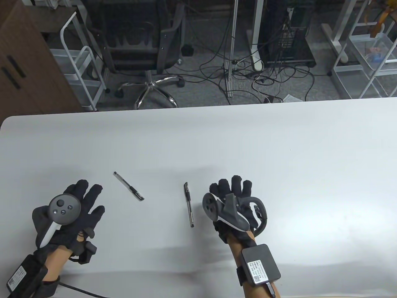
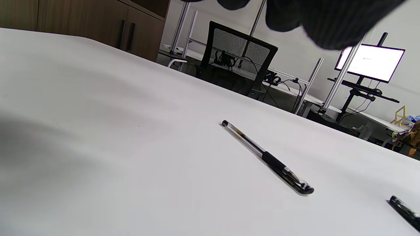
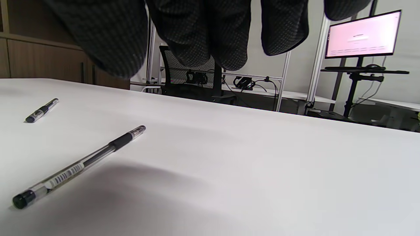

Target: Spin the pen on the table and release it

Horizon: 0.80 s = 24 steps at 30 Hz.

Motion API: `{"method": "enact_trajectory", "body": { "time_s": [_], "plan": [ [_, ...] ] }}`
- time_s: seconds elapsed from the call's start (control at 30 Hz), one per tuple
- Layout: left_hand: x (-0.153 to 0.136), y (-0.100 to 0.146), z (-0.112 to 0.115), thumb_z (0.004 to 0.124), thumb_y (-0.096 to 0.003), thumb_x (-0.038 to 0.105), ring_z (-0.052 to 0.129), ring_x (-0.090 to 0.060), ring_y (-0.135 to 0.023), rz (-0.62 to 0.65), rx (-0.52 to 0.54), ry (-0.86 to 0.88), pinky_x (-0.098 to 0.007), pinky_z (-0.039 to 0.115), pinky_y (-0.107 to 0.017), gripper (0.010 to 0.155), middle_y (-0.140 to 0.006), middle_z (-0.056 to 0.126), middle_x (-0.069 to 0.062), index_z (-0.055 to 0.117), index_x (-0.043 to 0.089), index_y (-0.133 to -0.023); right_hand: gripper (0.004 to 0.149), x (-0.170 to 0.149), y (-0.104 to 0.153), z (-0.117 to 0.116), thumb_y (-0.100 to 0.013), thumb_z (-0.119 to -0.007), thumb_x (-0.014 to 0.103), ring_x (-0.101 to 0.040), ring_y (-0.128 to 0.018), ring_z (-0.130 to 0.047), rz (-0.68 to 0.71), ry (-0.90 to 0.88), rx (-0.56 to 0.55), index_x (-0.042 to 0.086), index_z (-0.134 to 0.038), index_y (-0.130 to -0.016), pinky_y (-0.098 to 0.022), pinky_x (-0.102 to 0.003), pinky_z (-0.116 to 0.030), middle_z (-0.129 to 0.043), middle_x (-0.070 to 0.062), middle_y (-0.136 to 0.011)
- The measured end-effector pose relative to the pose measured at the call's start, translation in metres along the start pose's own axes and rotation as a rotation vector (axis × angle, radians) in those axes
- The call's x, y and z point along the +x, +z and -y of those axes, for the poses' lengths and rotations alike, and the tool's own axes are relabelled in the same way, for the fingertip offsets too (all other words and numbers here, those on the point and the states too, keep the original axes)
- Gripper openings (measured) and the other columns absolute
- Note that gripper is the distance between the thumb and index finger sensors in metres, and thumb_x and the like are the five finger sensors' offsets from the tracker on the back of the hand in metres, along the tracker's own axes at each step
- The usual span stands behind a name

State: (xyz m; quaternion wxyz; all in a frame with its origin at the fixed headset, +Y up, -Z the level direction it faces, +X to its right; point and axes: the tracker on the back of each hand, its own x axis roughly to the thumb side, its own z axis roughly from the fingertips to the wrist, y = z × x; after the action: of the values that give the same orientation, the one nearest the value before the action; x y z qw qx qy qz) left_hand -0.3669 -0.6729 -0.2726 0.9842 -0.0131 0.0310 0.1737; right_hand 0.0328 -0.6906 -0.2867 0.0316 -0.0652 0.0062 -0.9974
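Observation:
Two clear pens with black grips lie on the white table (image 1: 279, 149). One pen (image 1: 128, 186) lies at an angle just right of my left hand (image 1: 81, 198); it also shows in the left wrist view (image 2: 267, 158). The other pen (image 1: 189, 205) lies nearly straight, just left of my right hand (image 1: 231, 191); it also shows in the right wrist view (image 3: 80, 165). Both hands are spread open, empty, and touch neither pen. In the wrist views only the gloved fingers (image 3: 197, 29) hang above the table.
The table's far edge (image 1: 198, 107) runs across the middle of the table view, with an office chair (image 1: 145, 46), cables and racks on the floor beyond. The first pen's tip end shows at the left in the right wrist view (image 3: 42, 110).

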Motion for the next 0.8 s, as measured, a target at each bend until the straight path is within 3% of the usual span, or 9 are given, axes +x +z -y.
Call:
{"method": "enact_trajectory", "body": {
  "time_s": [0.17, 0.47, 0.8],
  "plan": [
    [0.002, 0.001, 0.004, 0.082, -0.0344, 0.050, 0.036, -0.030, -0.115, 0.009, -0.025, -0.016, -0.063, 0.027, -0.079, 0.071, -0.117, 0.037, 0.005, 0.059, 0.045, -0.102, 0.071, 0.031, -0.023, -0.005, -0.034, -0.085, 0.060, -0.043, -0.102, -0.064, 0.009, 0.036, 0.063, 0.030, -0.070, -0.097, -0.071, -0.067, -0.047, -0.070, 0.000, -0.102],
    [0.009, 0.003, 0.008, 0.081, -0.0344, 0.051, 0.034, -0.030, -0.115, 0.042, -0.049, -0.042, -0.063, 0.027, -0.079, 0.073, -0.117, 0.035, 0.005, 0.057, 0.045, -0.102, 0.074, 0.078, -0.057, -0.035, -0.034, -0.085, 0.062, -0.043, -0.101, -0.066, -0.013, 0.113, 0.207, 0.029, -0.070, -0.098, -0.070, -0.066, -0.048, -0.070, -0.001, -0.101],
    [0.011, 0.002, 0.011, 0.081, -0.0344, 0.051, 0.033, -0.030, -0.115, 0.052, -0.066, -0.052, -0.063, 0.027, -0.079, 0.073, -0.117, 0.033, 0.004, 0.056, 0.045, -0.103, 0.070, 0.089, -0.071, -0.059, -0.034, -0.086, 0.061, -0.043, -0.096, -0.077, -0.117, 0.151, 0.241, 0.027, -0.076, -0.094, -0.069, -0.065, -0.054, -0.077, -0.003, -0.096]
  ]
}}
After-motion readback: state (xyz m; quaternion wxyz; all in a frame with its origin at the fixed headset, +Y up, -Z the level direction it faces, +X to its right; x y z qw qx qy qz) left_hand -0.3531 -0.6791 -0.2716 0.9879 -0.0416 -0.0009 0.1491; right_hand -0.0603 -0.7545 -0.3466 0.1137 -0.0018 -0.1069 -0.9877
